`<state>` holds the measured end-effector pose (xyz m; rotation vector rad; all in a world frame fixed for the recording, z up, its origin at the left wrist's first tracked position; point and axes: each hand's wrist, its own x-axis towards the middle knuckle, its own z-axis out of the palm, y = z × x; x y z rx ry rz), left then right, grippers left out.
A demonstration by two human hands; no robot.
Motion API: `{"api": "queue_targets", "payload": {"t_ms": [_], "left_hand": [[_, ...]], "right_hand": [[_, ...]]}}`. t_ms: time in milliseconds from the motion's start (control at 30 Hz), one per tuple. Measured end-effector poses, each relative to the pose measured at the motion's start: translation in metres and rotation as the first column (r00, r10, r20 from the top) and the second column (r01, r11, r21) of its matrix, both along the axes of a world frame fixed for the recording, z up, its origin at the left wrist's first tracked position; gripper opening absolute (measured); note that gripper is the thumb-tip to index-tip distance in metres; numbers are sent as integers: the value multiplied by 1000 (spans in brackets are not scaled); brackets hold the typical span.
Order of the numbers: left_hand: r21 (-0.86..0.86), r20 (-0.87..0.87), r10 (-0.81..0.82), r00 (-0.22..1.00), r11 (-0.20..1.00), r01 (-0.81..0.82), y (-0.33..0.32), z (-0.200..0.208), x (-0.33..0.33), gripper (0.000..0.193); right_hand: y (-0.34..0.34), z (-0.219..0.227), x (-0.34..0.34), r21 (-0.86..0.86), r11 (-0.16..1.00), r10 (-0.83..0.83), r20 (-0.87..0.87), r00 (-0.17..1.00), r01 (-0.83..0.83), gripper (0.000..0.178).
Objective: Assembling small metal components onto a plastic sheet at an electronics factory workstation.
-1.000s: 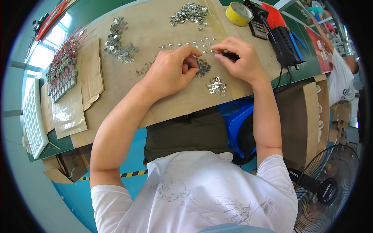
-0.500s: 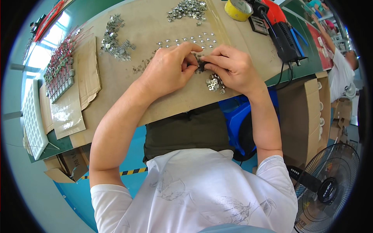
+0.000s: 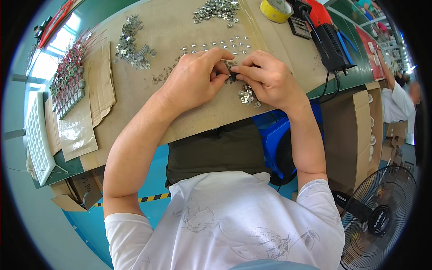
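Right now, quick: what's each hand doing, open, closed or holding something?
Left hand: fingers curled; whether it grips anything can't be told.
Right hand: closed, apparently pinching a dark piece.

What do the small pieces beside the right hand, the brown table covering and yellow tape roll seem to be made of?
Small pieces: probably metal, shiny silver, given their bright glints.
Brown table covering: perhaps paper or card, mostly matt, from its plain tan look.
Yellow tape roll: likely plastic, somewhat glossy, from its bright, smooth side.
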<state>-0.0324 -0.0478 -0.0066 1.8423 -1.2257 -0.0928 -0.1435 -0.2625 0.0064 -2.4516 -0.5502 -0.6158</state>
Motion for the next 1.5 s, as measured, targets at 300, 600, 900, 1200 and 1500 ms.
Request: {"api": "queue_targets", "payload": {"t_ms": [300, 600, 900, 1200, 1500], "left_hand": [[9, 15, -4, 1000, 1000, 4, 0, 1, 1, 35], [14, 9, -3, 1000, 1000, 3, 0, 0, 1, 34], [2, 22, -2, 1000, 1000, 2, 0, 1, 0, 31], [-8, 18, -6, 1000, 1000, 6, 1, -2, 1, 28], [17, 3, -5, 1000, 1000, 5, 1, -1, 2, 25]], "right_hand": [[0, 0, 0, 21, 1000, 1, -3, 1000, -1, 15], [1, -1, 1, -8, 1000, 1, 9, 1000, -1, 14], [6, 2, -2, -137, 990, -25, 28, 999, 29, 23], [9, 4, -2, -196, 980, -51, -35, 998, 44, 22], [8, 1, -1, -200, 978, -70, -16, 997, 65, 13]]}}
